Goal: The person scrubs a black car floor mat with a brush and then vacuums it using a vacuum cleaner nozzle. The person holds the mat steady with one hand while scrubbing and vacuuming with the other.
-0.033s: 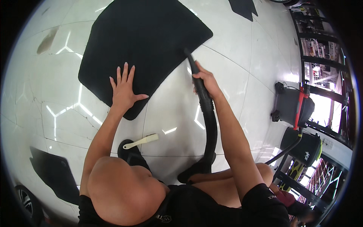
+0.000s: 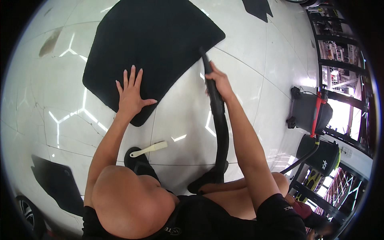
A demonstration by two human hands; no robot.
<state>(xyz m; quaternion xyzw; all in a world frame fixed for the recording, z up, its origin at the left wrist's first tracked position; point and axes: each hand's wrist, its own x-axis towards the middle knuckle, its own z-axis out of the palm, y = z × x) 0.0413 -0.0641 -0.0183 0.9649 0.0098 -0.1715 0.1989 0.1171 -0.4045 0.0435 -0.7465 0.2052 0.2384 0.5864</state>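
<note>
A large black car mat (image 2: 148,44) lies on the glossy tiled floor in front of me. My left hand (image 2: 131,96) presses flat on its near left part, fingers spread and thumb out toward the near edge. In my right hand (image 2: 221,82) is a black vacuum hose (image 2: 219,124), gripped near its narrow nozzle (image 2: 205,60). The nozzle's tip touches or hovers just over the mat's right edge; I cannot tell which. From my grip the hose runs back toward my right foot.
A cream-handled brush (image 2: 149,149) lies by my left foot. Smaller dark mats rest at lower left (image 2: 58,186) and at the top right (image 2: 258,9). A wheel (image 2: 29,214) shows at lower left. On the right stand a black wheeled bin (image 2: 310,112) and shelving (image 2: 340,52).
My right hand and the nozzle have shifted slightly to the right along the mat's edge. My left hand has stayed in place.
</note>
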